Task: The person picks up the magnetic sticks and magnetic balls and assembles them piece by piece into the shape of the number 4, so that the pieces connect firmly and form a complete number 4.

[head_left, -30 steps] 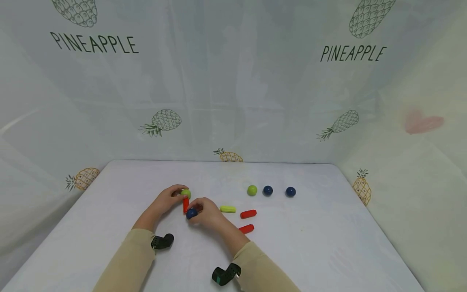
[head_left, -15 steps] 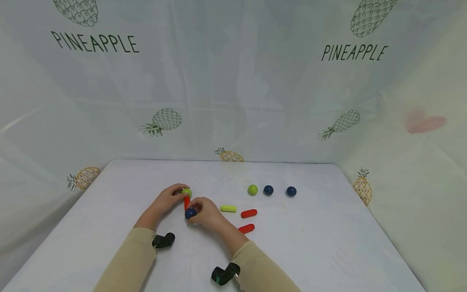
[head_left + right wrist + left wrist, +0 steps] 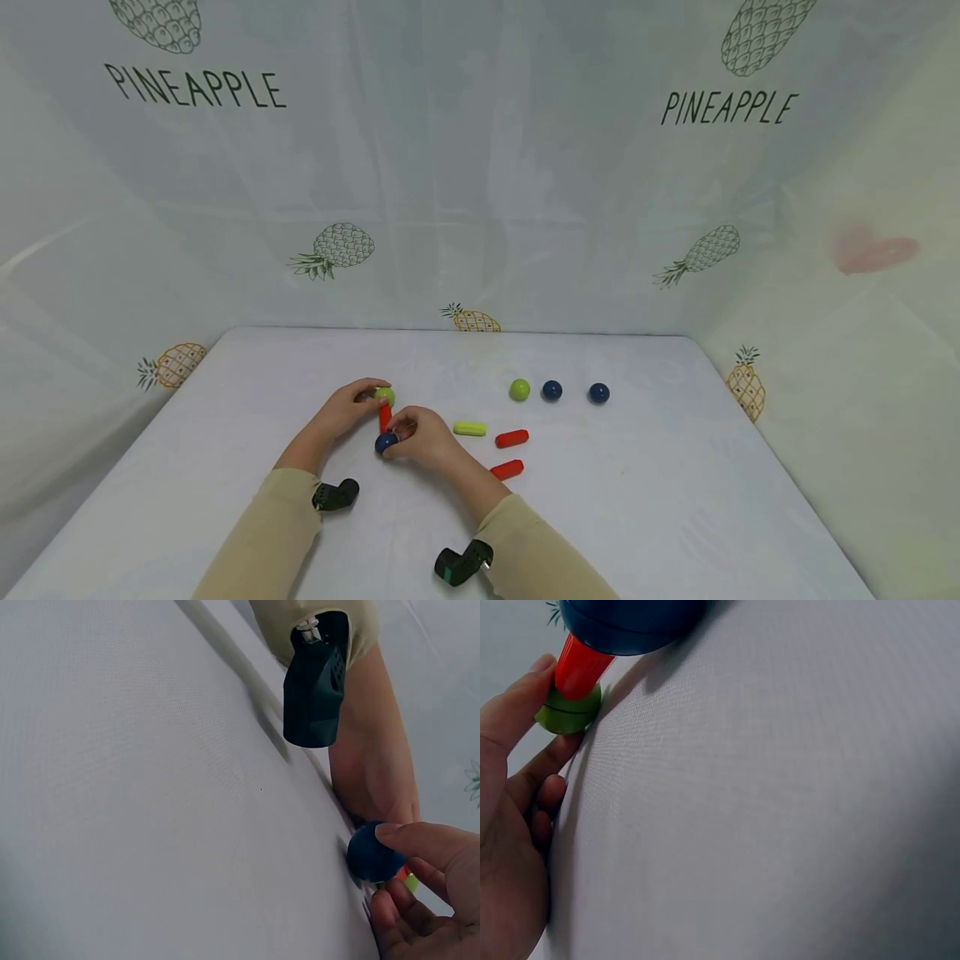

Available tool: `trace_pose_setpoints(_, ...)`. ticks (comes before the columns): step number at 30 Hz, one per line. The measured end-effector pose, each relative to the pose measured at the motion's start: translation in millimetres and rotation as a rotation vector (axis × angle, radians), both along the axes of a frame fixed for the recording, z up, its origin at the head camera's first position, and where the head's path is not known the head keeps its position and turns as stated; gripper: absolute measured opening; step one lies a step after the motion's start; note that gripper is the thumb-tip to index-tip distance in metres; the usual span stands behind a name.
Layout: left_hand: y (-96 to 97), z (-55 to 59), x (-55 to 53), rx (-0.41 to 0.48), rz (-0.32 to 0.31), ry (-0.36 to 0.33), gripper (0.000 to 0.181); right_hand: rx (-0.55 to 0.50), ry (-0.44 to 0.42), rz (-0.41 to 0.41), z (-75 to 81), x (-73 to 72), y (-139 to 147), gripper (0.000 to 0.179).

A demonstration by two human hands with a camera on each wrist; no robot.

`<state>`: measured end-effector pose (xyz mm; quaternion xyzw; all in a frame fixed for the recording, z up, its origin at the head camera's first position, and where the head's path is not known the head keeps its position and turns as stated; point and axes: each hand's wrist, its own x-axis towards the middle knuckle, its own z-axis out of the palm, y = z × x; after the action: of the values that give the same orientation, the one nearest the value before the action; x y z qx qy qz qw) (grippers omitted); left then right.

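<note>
On the white table my left hand [image 3: 347, 411] pinches a lime green ball [image 3: 386, 394] between thumb and fingers. From that ball a short red stick [image 3: 385, 418] runs toward me. At the stick's near end, a dark blue ball [image 3: 384, 442] is pinched by my right hand [image 3: 426, 440]. The left wrist view lines up the green ball [image 3: 568, 712], red stick [image 3: 582, 667] and blue ball [image 3: 634, 622] in one row. Seen from the right wrist, my thumb presses on the blue ball [image 3: 369, 853], and the stick is mostly hidden behind it.
To the right lie a yellow-green stick [image 3: 469, 428] and two red sticks [image 3: 512, 438], the nearer one partly behind my right forearm. Farther back stand another green ball [image 3: 519, 390] and two blue balls [image 3: 552, 391]. A pineapple-print cloth [image 3: 480, 167] hangs behind the table.
My right hand's blue ball has shifted slightly left and toward me, to the near end of the red stick. The left hand keeps its hold on the green ball.
</note>
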<state>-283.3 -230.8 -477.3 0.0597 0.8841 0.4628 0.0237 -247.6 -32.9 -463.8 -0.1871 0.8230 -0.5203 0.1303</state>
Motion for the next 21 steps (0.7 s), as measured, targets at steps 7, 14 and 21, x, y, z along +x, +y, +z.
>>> trace_pose_setpoints(7,-1.7,0.9,1.2,0.002,-0.009,0.000,0.044,-0.013,0.014,-0.011,-3.3,-0.6,-1.0,0.027)
trace_pose_setpoints(14,-1.3,1.3,2.5,0.021,-0.026,0.005,0.045,-0.020,0.011,-0.029,-3.6,-0.1,-0.3,0.027)
trace_pose_setpoints(21,0.6,1.5,3.4,0.020,-0.038,0.003,0.047,-0.034,-0.009,-0.071,-2.7,1.0,-0.5,0.027)
